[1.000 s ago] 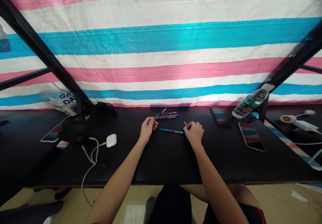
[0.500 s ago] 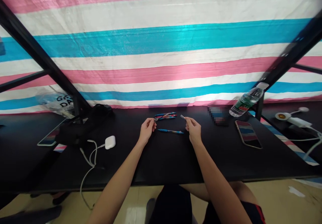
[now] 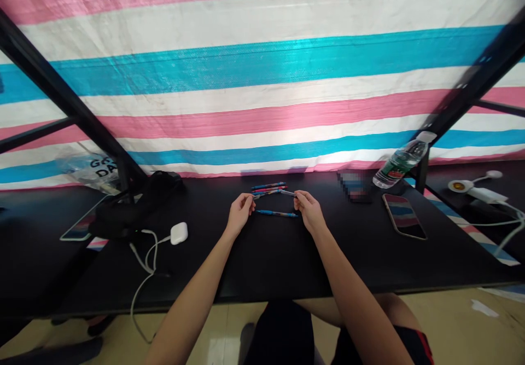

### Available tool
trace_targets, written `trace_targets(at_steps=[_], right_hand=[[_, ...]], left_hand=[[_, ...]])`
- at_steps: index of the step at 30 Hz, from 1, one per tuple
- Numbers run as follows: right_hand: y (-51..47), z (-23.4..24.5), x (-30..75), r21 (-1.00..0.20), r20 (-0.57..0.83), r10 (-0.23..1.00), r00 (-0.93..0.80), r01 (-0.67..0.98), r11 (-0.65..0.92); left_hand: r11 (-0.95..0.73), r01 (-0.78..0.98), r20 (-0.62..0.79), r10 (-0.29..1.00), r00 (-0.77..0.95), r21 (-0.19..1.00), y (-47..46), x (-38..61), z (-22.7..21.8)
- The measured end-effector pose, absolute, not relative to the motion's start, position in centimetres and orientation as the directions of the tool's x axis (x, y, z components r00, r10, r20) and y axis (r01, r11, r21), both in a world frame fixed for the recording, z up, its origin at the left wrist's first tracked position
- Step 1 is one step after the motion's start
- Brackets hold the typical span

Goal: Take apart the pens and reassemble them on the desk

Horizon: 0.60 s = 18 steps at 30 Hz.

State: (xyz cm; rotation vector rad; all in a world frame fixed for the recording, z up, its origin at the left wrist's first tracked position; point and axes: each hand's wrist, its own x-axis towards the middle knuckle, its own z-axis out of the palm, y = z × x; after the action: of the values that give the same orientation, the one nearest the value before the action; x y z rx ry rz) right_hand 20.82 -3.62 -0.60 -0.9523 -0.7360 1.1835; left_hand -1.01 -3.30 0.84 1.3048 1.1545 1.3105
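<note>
My left hand [image 3: 240, 210] pinches a thin pen part [image 3: 262, 193] that points right, just above the black table [image 3: 262, 261]. My right hand [image 3: 307, 207] pinches another small pen piece [image 3: 287, 193] that points left toward it; the two tips are close together over the table. A blue pen [image 3: 276, 213] lies on the table between my hands. Behind it lie a few more pens [image 3: 268, 187] in blue and red, side by side.
A white earbud case [image 3: 179, 233] with a white cable [image 3: 143, 261] and a black bag [image 3: 135, 206] sit at the left. A phone [image 3: 403, 216] lies face up and a water bottle [image 3: 400, 163] leans at the right. A striped tarp [image 3: 262, 80] hangs behind.
My right hand lifted its small piece off the table and moved it left toward the part in my left hand. The left hand stayed nearly in place.
</note>
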Motion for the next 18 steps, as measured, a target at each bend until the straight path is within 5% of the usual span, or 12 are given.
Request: trace_targets(at_steps=[18], right_hand=[[-4.16,0.10,20.30,-0.921,0.076,0.984,0.161,-0.366,0.131]], left_hand=[[-0.161,0.022,0.159,0.983,0.089,0.987,-3.94,-0.82,1.51]])
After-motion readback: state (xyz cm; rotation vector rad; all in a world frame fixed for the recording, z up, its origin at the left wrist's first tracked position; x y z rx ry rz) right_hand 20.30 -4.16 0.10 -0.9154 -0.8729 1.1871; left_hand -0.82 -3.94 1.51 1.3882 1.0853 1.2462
